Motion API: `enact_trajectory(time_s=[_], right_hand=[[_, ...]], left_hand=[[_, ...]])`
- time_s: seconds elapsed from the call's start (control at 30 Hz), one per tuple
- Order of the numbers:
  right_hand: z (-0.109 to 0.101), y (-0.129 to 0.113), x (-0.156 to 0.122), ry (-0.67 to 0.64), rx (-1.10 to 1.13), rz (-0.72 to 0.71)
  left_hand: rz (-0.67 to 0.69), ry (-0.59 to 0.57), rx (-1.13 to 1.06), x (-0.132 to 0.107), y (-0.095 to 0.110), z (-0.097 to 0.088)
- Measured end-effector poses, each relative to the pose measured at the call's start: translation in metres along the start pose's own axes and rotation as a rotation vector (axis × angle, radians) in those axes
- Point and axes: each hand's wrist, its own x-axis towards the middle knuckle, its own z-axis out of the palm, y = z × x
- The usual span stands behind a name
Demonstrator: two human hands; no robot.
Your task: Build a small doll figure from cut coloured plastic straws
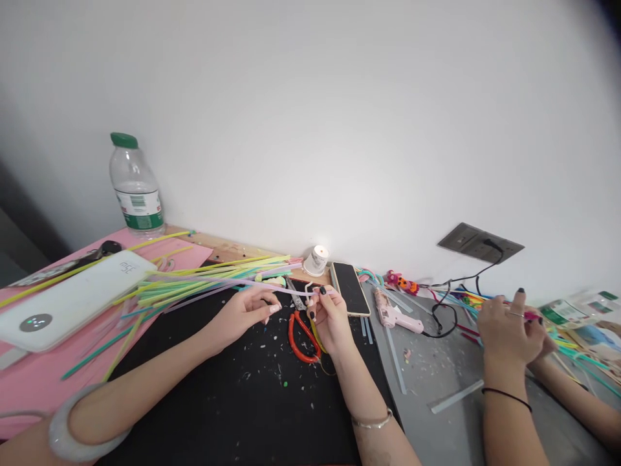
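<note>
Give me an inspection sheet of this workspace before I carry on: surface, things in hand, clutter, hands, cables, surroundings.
Surface: black mat, littered with small scraps.
Things in hand: one pale purple strip.
Clutter: strip bundle, power bank, red-handled tool, paper cup, phone, glue gun.
Hands: right hand pinches the purple strip; left hand is loosely curled near it, grip unclear.
Cables: black cord trails from the glue gun; a plug sits in the wall socket.
Surroundings: pale wall behind; bottle at left; co-worker's hand at right.
</note>
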Motion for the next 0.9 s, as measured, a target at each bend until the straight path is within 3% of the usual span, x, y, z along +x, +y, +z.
enact_trajectory(time_s=[0.07,0.13,0.27,0.33,0.4,0.47,0.5,0.57,0.63,0.67,0.7,0.77,0.9], right_hand=[[-0.031,-0.002,0.009,0.021,-0.039,-0.004],[-0.049,0.002,0.012,-0.011,-0.031,0.036],[-0.067,0.006,0.013,0.008,0.024,0.043],[-0.064,0.001,0.014,0.044,0.038,0.031],[-0.038,-0.002,0.009,0.023,0.079,0.013],[0.019,0.004,-0.006,-0.111,0.107,0.064],[0.056,0.014,-0.018,-0.219,0.075,0.192],[0.135,0.046,-0.048,-0.353,-0.045,0.490],[0.197,0.089,-0.078,-0.397,-0.082,0.572],[0.217,0.110,-0.090,-0.379,-0.090,0.592],[0.228,0.129,-0.099,-0.318,-0.093,0.605],[0.230,0.155,-0.107,-0.244,-0.124,0.594],[0.212,0.164,-0.094,-0.219,-0.173,0.562]], left_hand=[[-0.007,-0.017,-0.004,-0.001,-0.001,0.000],[-0.002,-0.020,0.012,-0.002,-0.002,0.001],[-0.004,0.031,0.024,-0.002,-0.006,0.000],[-0.019,0.051,0.000,-0.001,-0.008,0.000],[-0.029,0.041,-0.013,-0.001,-0.009,0.000],[-0.026,0.021,0.008,0.000,-0.009,-0.001],[-0.020,0.007,0.033,0.000,-0.010,-0.001],[-0.004,-0.012,0.086,0.001,-0.010,-0.002],[0.015,-0.007,0.132,0.002,-0.010,-0.004],[0.026,0.005,0.162,0.002,-0.009,-0.005],[0.040,0.019,0.200,0.001,-0.008,-0.006],[0.066,0.037,0.285,-0.001,-0.005,-0.006],[0.085,-0.033,0.454,-0.007,0.003,-0.001]])
